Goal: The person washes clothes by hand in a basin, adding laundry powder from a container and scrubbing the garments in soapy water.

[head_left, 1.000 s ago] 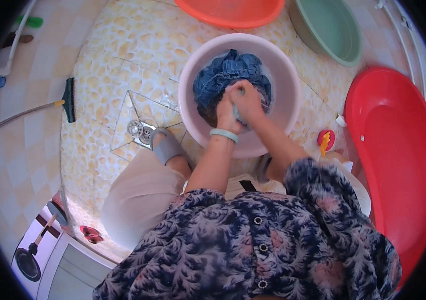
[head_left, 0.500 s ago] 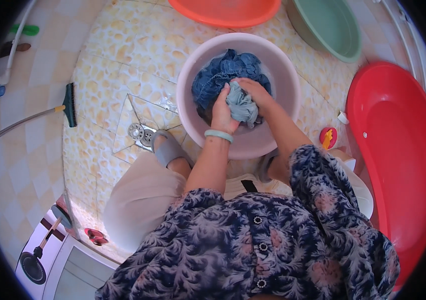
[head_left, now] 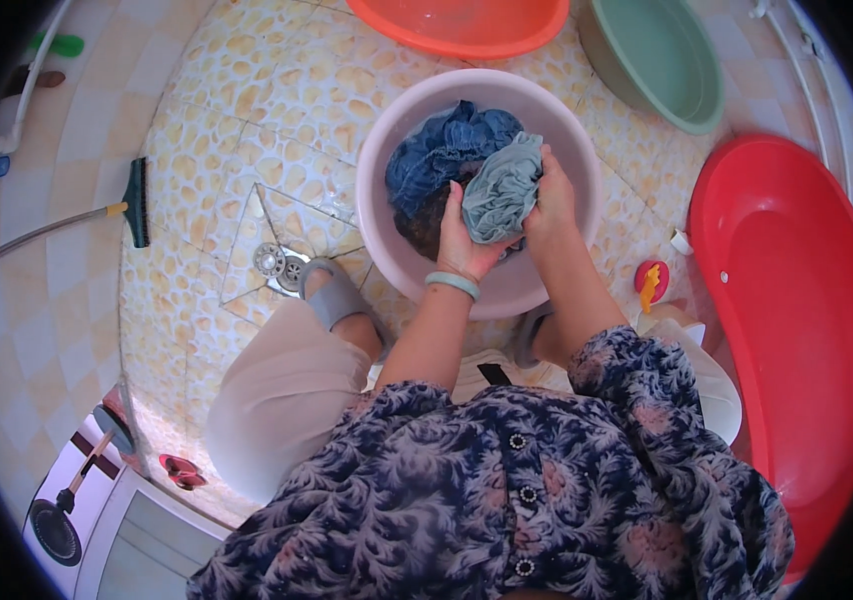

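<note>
Between my two hands is a bunched pale grey-green garment (head_left: 503, 188), held above a pinkish-white basin (head_left: 575, 262). My left hand (head_left: 469, 243) grips it from the near left side, thumb pressed up along it. My right hand (head_left: 553, 198) wraps round its right side; some of the fingers are hidden behind the fabric. Crumpled blue denim clothing (head_left: 437, 158) lies in the basin beyond my left hand. Next to it, a darker brownish patch (head_left: 421, 226) shows, either cloth or water; I cannot tell which. A pale green bangle (head_left: 454, 284) circles my left wrist.
An orange basin (head_left: 467, 45) and a green basin (head_left: 602, 55) stand at the far side. To the right lies a long red tub (head_left: 797, 300). A floor drain (head_left: 271, 260) and a green-headed squeegee (head_left: 137, 202) are at the left. My slippered foot (head_left: 339, 298) is beside the basin.
The grey-green garment has loosened into a larger, rounder bundle and shifted slightly right. My right hand has moved from its top to its right side. More of the dark patch shows.
</note>
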